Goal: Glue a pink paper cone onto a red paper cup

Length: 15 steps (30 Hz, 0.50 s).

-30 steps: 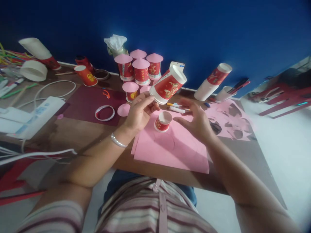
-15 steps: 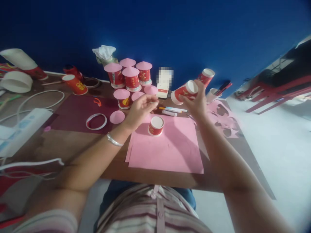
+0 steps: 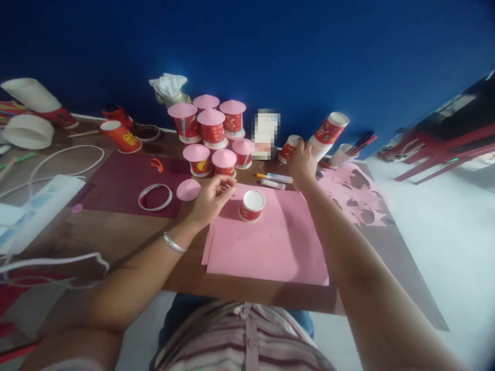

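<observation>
Short red cup upright on pink paper, just right of left hand, nearer one, fingers parted, empty; right hand at far cup, grip unclear.

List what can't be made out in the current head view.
In the head view:
Red paper cup: right side hidden by the right hand, grip unclear.
Phone: screen blurred by pixelation.
White power strip: end cut off by the left edge.
Rearmost pink-topped cup: body mostly hidden by nearer cups.
</observation>
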{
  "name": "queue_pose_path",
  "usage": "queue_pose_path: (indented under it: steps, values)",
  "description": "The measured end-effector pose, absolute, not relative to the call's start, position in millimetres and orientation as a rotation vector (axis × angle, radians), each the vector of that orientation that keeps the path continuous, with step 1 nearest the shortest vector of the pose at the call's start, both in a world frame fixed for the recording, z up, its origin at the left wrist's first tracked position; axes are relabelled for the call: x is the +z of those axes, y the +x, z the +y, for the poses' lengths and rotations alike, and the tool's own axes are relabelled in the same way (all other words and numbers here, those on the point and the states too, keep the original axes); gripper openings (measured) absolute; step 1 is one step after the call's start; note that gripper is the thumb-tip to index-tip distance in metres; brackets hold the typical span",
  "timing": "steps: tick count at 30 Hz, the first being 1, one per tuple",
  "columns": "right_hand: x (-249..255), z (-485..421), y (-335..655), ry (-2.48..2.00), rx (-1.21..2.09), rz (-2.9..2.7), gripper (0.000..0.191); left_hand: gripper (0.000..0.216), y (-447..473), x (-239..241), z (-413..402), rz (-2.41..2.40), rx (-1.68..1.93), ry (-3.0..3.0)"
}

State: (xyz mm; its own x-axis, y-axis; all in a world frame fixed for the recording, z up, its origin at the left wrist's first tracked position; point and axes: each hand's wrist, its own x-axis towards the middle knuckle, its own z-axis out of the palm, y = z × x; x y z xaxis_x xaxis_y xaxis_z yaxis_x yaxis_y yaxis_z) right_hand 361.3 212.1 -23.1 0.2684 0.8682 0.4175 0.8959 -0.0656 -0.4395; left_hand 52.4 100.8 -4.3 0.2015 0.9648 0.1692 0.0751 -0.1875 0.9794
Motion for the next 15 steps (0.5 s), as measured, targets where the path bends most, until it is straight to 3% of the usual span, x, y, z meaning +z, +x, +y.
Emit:
queue_pose_path:
  steps: [3, 8, 15]
  values:
    - [-34.0, 212.5, 365.2, -1.854, -0.093, -1.575, 0.050, 0.032, 51.9, -7.0, 98.4, 1.036, 1.116, 1.485]
    - [-30.7, 187.5, 362.8, -1.724, -0.205, -1.640, 0.062, 0.047, 48.6, -17.9, 94.9, 0.908, 1.011, 1.429]
    - [1.6, 146.7, 336.6, -1.759, -0.377, -1.947, 0.043, 0.105, 51.8, -27.8, 93.7, 0.739, 0.837, 1.741]
